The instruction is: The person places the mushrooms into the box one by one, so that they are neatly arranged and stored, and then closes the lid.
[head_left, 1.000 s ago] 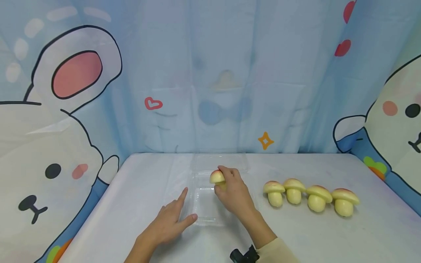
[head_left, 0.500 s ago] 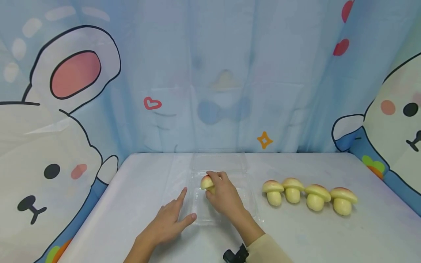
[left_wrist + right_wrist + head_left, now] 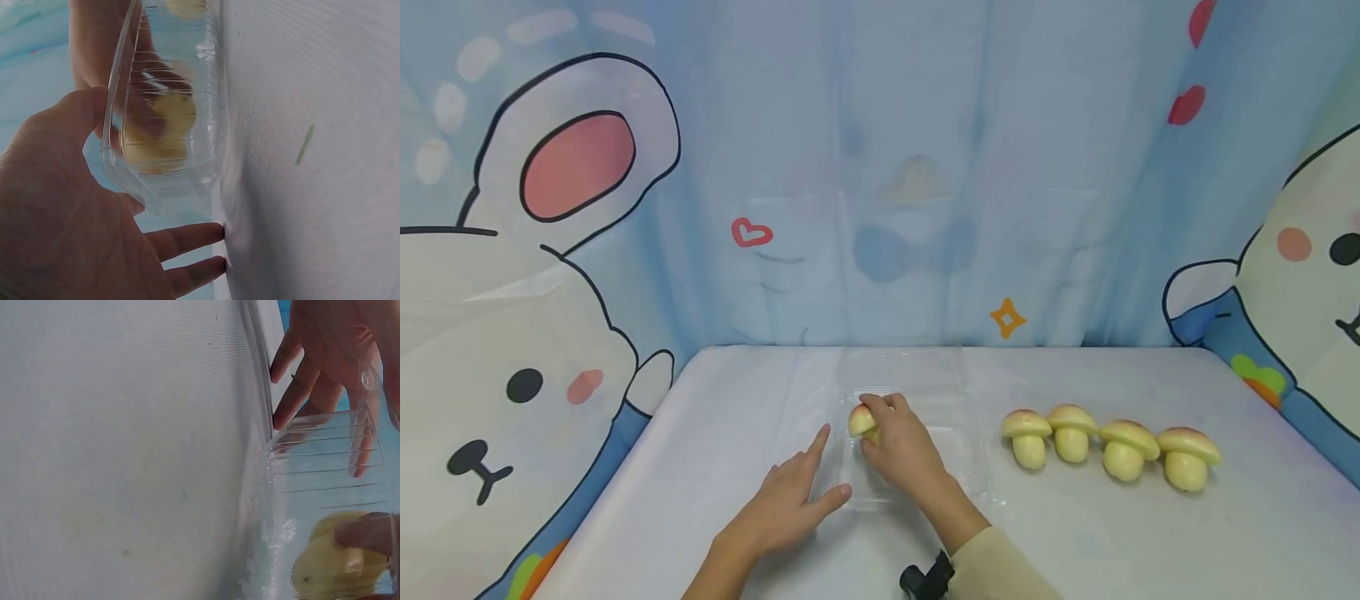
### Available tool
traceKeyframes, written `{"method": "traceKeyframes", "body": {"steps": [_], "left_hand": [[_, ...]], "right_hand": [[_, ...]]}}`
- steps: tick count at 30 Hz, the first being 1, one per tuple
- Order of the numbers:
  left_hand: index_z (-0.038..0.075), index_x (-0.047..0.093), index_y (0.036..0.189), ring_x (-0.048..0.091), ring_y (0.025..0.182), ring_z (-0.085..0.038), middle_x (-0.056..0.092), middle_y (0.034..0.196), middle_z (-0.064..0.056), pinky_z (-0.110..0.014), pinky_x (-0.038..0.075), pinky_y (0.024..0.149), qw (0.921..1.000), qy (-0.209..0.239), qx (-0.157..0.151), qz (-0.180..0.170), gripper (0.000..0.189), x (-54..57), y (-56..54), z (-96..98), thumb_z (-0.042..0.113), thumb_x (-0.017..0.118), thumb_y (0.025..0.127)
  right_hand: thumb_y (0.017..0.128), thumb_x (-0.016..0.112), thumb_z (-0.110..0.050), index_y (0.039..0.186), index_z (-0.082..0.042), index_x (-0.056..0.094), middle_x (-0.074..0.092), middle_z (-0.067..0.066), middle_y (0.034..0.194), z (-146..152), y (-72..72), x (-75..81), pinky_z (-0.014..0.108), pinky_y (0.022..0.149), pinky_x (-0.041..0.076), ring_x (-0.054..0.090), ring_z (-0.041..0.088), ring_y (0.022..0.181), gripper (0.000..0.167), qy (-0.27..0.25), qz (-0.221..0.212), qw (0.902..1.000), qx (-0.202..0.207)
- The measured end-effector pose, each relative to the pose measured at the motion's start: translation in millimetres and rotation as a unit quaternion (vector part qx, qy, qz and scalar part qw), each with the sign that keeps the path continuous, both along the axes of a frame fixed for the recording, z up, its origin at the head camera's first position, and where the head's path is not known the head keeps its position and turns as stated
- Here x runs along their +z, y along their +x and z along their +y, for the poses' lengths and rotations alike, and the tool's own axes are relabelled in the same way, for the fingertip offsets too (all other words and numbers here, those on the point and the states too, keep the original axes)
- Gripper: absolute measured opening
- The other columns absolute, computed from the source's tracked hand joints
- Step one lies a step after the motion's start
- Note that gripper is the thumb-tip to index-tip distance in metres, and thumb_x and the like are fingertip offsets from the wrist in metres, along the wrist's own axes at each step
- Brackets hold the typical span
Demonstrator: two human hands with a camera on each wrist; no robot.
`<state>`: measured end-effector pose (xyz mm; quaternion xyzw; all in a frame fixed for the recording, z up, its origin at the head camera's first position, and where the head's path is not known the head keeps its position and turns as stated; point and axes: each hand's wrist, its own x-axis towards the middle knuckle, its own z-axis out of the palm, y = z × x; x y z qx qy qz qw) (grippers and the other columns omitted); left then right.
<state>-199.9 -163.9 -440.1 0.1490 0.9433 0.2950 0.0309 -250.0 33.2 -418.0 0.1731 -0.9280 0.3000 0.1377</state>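
A toy mushroom with a yellow stem and reddish cap is gripped between the thumb and fingers of my right hand. It sits inside the left part of a clear plastic container, whose lid lies folded back behind it. In the left wrist view the mushroom shows through the ribbed clear wall. My left hand is at the container's near left corner, fingers extended, thumb and index finger right at the rim. The right wrist view shows those left fingers spread beside the container wall.
Several more toy mushrooms stand in a row to the right on the white-covered table. A blue cartoon curtain hangs behind the table's far edge. A black wrist camera sits at the right sleeve.
My right hand has carried the mushroom left and slightly lower into the container's left part. The left hand has stayed in place at the corner.
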Motion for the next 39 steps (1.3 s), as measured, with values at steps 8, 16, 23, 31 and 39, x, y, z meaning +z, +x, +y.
{"method": "traceKeyframes", "body": {"steps": [8, 16, 23, 31, 39], "left_hand": [[0.016, 0.018, 0.167, 0.041, 0.148, -0.043, 0.043, 0.161, -0.019, -0.074, 0.027, 0.115, 1.0000, 0.004, -0.001, 0.000, 0.084, 2.1, -0.6, 0.4, 0.059, 0.050, 0.102], [0.017, 0.018, 0.167, 0.042, 0.148, -0.043, 0.044, 0.160, -0.019, -0.074, 0.027, 0.115, 1.0000, 0.001, -0.002, 0.002, 0.084, -0.1, -1.1, -0.3, 0.060, 0.050, 0.102], [0.016, 0.019, 0.167, 0.044, 0.146, -0.042, 0.046, 0.159, -0.020, -0.075, 0.028, 0.113, 0.9999, 0.005, -0.009, 0.007, 0.084, -0.8, -1.2, 1.5, 0.059, 0.051, 0.102], [0.015, 0.019, 0.167, 0.044, 0.146, -0.042, 0.046, 0.158, -0.020, -0.075, 0.028, 0.113, 1.0000, 0.002, -0.007, 0.005, 0.085, -1.7, -0.7, 1.3, 0.059, 0.051, 0.102], [0.015, 0.019, 0.167, 0.044, 0.146, -0.042, 0.046, 0.158, -0.021, -0.075, 0.028, 0.113, 1.0000, 0.000, -0.005, 0.006, 0.085, -1.4, -1.4, -0.1, 0.060, 0.050, 0.102]], "right_hand": [[0.085, 0.080, -0.009, 0.141, -0.008, 0.060, 0.063, 0.020, 0.127, -8, -5.9, -0.1, 0.044, 0.082, 0.058, 0.068, 0.030, 0.098, 0.059, 0.015, -0.015, 0.9997, 0.011], [0.085, 0.082, -0.011, 0.140, -0.006, 0.059, 0.063, 0.021, 0.126, -12, -9.3, -4.6, 0.046, 0.084, 0.059, 0.070, 0.033, 0.098, 0.061, 0.034, -0.012, 0.9993, 0.001], [0.083, 0.083, -0.010, 0.140, -0.004, 0.057, 0.061, 0.021, 0.124, -12, -9.9, -7.1, 0.045, 0.082, 0.059, 0.070, 0.033, 0.093, 0.062, 0.037, -0.009, 0.9993, -0.005], [0.083, 0.082, -0.010, 0.140, -0.004, 0.056, 0.060, 0.022, 0.124, -13, -10.3, -8.9, 0.043, 0.077, 0.060, 0.071, 0.032, 0.089, 0.063, 0.043, -0.014, 0.9989, -0.014], [0.083, 0.083, -0.009, 0.138, -0.003, 0.056, 0.060, 0.022, 0.121, -14, -11.5, -8.7, 0.042, 0.075, 0.060, 0.070, 0.031, 0.087, 0.062, 0.041, -0.007, 0.9990, -0.016]]}}
